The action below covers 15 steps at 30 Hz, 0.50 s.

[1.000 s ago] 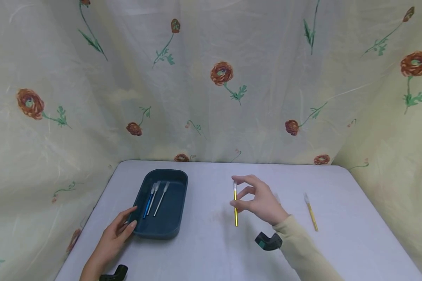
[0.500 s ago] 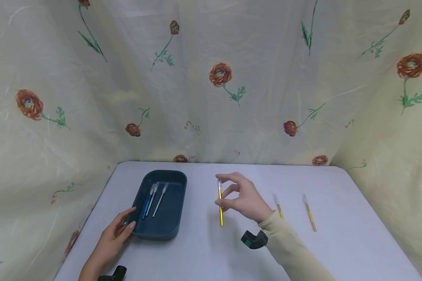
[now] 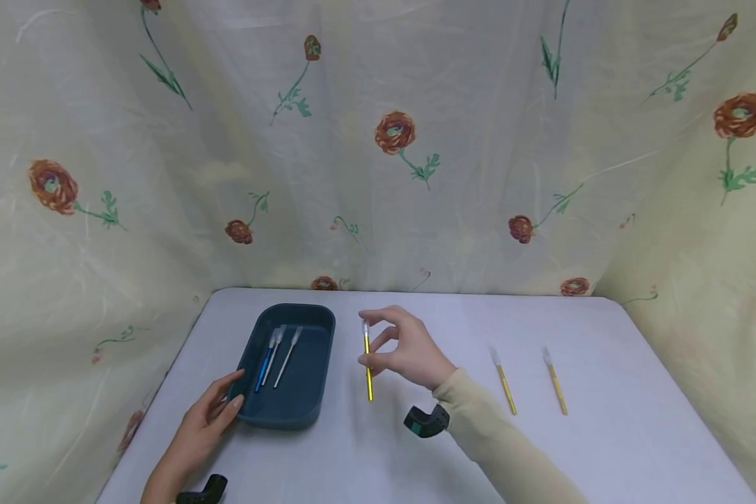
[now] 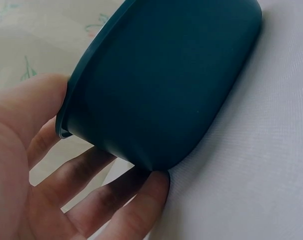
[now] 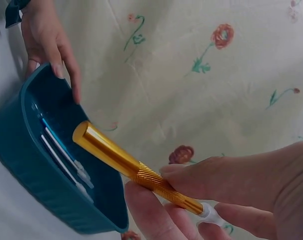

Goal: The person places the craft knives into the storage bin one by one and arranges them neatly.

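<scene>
In the head view my right hand (image 3: 411, 352) pinches a gold craft knife (image 3: 369, 385) with a clear cap. The knife is nearly upright just right of the dark teal tray (image 3: 305, 402). Its knurled grip (image 5: 159, 184) lies between thumb and fingers in the right wrist view, capped end toward the palm. My left hand (image 3: 195, 427) holds the tray's near left corner, thumb at the rim (image 4: 74, 92) and fingers against the outside wall. Inside the tray lie a blue craft knife (image 3: 263, 369) and two silver craft knives (image 3: 285, 369), all capped.
Two more gold craft knives, one nearer (image 3: 506, 387) and one farther right (image 3: 557, 388), lie on the white table (image 3: 630, 434). A flowered curtain (image 3: 453, 210) hangs around the back and sides. Black wrist cameras (image 3: 427, 421) are on both wrists.
My right hand has carried the gold craft knife left toward the tray, uncovering one gold craft knife on the table. The left hand and tray have stayed put.
</scene>
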### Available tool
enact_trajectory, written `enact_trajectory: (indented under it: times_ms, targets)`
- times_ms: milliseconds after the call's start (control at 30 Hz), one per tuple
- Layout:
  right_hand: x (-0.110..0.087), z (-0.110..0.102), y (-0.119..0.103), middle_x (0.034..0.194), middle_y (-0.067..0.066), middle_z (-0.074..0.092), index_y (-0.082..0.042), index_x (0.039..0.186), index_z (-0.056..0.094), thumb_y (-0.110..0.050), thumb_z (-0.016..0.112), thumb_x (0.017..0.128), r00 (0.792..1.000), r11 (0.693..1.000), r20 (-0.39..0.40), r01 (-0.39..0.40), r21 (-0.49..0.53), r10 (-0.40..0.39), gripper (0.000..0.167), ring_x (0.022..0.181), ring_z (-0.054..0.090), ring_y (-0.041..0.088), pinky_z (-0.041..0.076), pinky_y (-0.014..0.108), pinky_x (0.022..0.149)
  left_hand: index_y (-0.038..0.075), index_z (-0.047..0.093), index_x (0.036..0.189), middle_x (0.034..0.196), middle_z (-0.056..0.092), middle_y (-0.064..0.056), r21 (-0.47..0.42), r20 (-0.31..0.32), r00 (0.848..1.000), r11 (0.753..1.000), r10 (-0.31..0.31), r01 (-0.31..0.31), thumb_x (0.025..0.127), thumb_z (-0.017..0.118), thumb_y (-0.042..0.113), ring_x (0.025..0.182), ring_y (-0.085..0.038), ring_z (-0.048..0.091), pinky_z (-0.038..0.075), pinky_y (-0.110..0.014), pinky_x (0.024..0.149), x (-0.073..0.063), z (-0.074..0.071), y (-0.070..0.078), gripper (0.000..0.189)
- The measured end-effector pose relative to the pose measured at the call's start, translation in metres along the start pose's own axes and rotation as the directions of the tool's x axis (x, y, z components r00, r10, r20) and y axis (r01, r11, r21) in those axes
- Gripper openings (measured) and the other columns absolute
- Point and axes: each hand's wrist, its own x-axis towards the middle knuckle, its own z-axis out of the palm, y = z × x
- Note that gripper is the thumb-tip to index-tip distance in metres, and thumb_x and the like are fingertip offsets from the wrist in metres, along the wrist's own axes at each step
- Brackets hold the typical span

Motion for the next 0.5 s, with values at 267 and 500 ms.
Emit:
enact_trajectory:
  times_ms: [267,500]
  targets:
    - [0.016,0.016,0.000,0.140,0.018,0.059,-0.004,0.150,0.063,0.003,0.089,0.088,1.000,1.000,0.006,0.027,-0.008,-0.027,0.068,0.090,0.076,0.023,0.070,0.038,0.072,0.020,0.037,0.170,0.179,0.021,-0.022,-0.008,0.003,1.000,1.000,0.006,-0.006,0.116,0.059,0.035,0.162,-0.050,0.024,0.032,-0.058,0.130,0.001,0.000,-0.002,0.060]
    - [0.028,0.029,0.003,0.138,0.016,0.058,-0.004,0.150,0.063,0.003,0.089,0.088,1.000,1.000,0.003,0.029,-0.005,-0.029,0.068,0.092,0.074,0.023,0.070,0.037,0.070,0.020,0.038,0.169,0.179,0.020,-0.022,-0.007,0.001,1.000,1.000,0.008,-0.008,0.116,0.060,0.037,0.162,-0.050,0.025,0.033,-0.058,0.129,0.000,0.000,-0.003,0.060]
